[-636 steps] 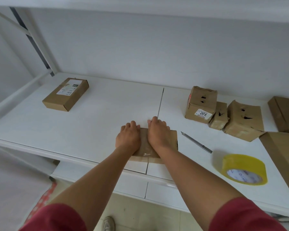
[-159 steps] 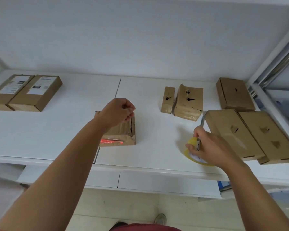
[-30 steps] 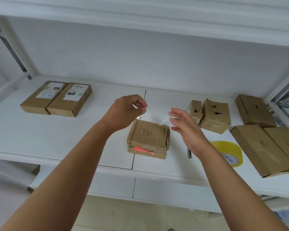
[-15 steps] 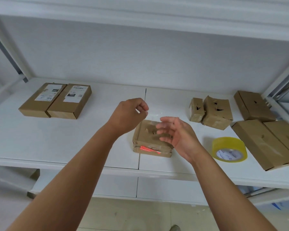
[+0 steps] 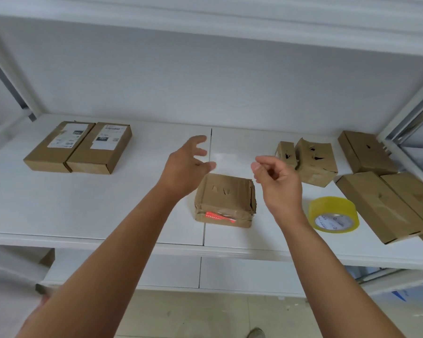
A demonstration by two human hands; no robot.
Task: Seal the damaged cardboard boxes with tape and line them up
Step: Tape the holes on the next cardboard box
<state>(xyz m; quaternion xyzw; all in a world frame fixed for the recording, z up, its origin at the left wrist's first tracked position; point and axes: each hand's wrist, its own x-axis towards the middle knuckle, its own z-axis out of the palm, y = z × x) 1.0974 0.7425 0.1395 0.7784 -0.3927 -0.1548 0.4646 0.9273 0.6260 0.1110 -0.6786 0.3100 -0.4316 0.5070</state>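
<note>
1. the crumpled box (image 5: pixel 225 200) sits on the shelf (image 5: pixel 108 215) near the front edge, under both hands.
2. left hand (image 5: pixel 185 167) is spread open, holding nothing.
3. right hand (image 5: pixel 277 178) has curled fingers; i cannot tell if it pinches clear tape.
4. any tape there could fold, stick to itself, or miss the holes.

left hand (image 5: pixel 185 170) raised, fingers spread | right hand (image 5: pixel 277 181) raised, fingers loosely curled, empty | crumpled box (image 5: pixel 225 200) on shelf (image 5: pixel 108 206) below both | yellow tape roll (image 5: pixel 333 214) right of it | two labelled boxes (image 5: pixel 80 147) touching, far left

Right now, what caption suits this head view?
Both hands, left and right, hover over a crumpled cardboard box beside yellow tape roll.
</note>
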